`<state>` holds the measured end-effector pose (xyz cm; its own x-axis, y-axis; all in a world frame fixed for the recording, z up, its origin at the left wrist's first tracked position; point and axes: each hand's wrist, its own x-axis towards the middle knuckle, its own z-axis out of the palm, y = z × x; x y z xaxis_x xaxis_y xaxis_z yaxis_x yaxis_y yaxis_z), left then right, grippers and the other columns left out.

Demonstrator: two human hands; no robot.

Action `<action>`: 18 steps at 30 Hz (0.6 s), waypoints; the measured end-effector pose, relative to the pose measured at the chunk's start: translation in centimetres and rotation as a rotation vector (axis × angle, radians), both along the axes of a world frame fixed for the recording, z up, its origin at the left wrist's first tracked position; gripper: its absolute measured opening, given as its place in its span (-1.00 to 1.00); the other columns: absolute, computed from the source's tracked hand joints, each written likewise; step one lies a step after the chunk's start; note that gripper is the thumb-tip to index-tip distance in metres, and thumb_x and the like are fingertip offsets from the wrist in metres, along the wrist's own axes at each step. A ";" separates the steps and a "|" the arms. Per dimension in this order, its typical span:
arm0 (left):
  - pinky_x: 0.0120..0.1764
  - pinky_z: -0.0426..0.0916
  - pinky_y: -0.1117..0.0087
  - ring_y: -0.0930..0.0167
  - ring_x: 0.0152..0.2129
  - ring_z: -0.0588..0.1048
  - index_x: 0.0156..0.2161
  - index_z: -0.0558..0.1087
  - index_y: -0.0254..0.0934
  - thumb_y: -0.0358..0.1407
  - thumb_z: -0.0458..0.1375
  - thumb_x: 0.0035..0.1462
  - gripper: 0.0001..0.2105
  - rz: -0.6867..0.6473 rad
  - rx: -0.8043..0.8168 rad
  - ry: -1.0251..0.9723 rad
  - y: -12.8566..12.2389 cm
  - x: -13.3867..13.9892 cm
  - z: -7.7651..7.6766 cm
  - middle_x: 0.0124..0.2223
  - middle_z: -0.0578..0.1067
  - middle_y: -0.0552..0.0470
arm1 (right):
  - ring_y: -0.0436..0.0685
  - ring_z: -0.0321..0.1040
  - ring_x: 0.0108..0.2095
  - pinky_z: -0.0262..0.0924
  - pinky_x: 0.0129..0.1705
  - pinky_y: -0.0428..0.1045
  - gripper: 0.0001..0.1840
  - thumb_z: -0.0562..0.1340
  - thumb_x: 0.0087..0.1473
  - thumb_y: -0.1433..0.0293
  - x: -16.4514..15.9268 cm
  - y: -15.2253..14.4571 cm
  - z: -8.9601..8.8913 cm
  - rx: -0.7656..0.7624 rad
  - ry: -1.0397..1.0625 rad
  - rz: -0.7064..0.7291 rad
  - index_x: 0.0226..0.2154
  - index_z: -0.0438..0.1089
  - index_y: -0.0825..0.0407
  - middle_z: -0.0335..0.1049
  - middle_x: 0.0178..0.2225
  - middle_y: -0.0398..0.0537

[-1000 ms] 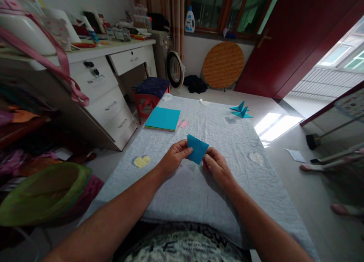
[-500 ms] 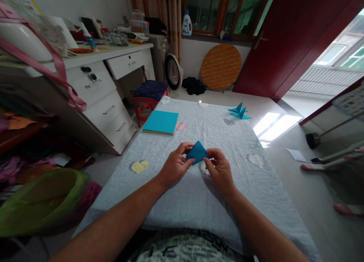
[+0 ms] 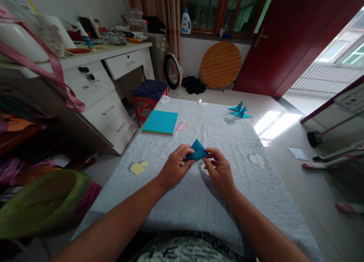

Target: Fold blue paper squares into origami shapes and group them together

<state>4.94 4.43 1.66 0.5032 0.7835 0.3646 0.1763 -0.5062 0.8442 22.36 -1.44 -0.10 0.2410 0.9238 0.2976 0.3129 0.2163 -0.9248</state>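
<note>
Between my hands, a small piece of folded blue origami paper (image 3: 197,149) is held just above the cloth, its upper corner pointing away from me. My left hand (image 3: 176,165) pinches its left corner between thumb and fingers. At the right corner, my right hand (image 3: 218,167) grips it in the same way, with the thumb low near the edge. A stack of square coloured paper (image 3: 160,122), blue on top, lies farther off to the left. Two folded blue paper figures (image 3: 240,112) with pointed tips stand at the far right of the table.
A pale quilted cloth (image 3: 182,201) with heart patches covers the table. On the left are a white desk with drawers (image 3: 106,110), a red stool (image 3: 148,93) and a green-lined bin (image 3: 42,201). A round wooden board (image 3: 221,65) leans against the far wall.
The blue paper has changed from a diamond to a wider, flatter shape with a fold across its lower part. My left fingers have shifted onto its front face.
</note>
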 end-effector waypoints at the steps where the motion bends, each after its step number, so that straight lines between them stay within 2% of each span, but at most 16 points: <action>1: -0.19 0.38 0.41 0.38 -0.19 0.48 -0.17 0.45 -0.20 -0.40 0.20 0.17 -0.88 -0.016 0.025 0.017 0.1 0.0 0.1 -0.10 0.48 0.00 | 0.09 0.37 -0.27 0.34 -0.36 -0.04 -0.75 0.22 0.12 0.39 0.0 0.0 0.1 0.008 -0.003 0.006 -0.10 0.35 -0.05 0.37 -0.23 -0.05; 3: -0.14 0.37 0.37 0.38 -0.21 0.49 -0.20 0.51 -0.20 -0.41 0.19 0.19 -0.90 -0.046 0.061 0.035 0.2 -0.1 0.3 -0.17 0.50 0.01 | 0.09 0.37 -0.23 0.34 -0.35 -0.05 -0.74 0.22 0.13 0.40 0.0 -0.1 0.3 0.032 -0.011 0.012 -0.08 0.34 -0.07 0.36 -0.16 -0.03; 6: -0.06 0.36 0.33 0.36 -0.16 0.51 -0.19 0.57 -0.17 -0.42 0.16 0.21 -0.84 -0.042 0.095 0.029 0.3 -0.2 0.4 -0.12 0.53 -0.01 | 0.07 0.35 -0.21 0.34 -0.35 -0.06 -0.75 0.23 0.13 0.42 0.0 -0.3 0.6 0.090 -0.028 -0.043 -0.10 0.34 -0.08 0.30 -0.08 -0.03; 9: -0.07 0.38 0.34 0.35 -0.17 0.53 -0.16 0.60 -0.16 -0.41 0.16 0.22 -0.81 0.000 0.126 0.017 0.3 -0.3 0.2 -0.11 0.55 -0.02 | 0.04 0.33 -0.30 0.32 -0.36 -0.06 -0.87 0.23 0.14 0.42 0.1 -0.4 0.6 0.102 -0.037 -0.113 -0.21 0.33 -0.05 0.31 -0.24 -0.10; 12: -0.14 0.41 0.37 0.37 -0.22 0.54 -0.15 0.60 -0.18 -0.43 0.16 0.22 -0.81 0.011 0.190 0.003 0.3 -0.3 0.0 -0.16 0.56 -0.02 | 0.04 0.33 -0.36 0.30 -0.38 -0.06 -0.98 0.22 0.17 0.41 0.2 -0.4 0.3 0.068 -0.033 -0.112 -0.29 0.34 -0.03 0.32 -0.37 -0.16; 18: -0.17 0.45 0.40 0.40 -0.22 0.56 -0.14 0.57 -0.21 -0.47 0.14 0.23 -0.81 -0.024 0.318 -0.014 0.3 -0.4 -0.2 -0.16 0.56 -0.03 | 0.03 0.37 -0.39 0.33 -0.36 -0.04 -0.96 0.21 0.20 0.40 0.2 -0.4 0.2 0.113 0.019 -0.086 -0.27 0.40 -0.04 0.39 -0.34 -0.15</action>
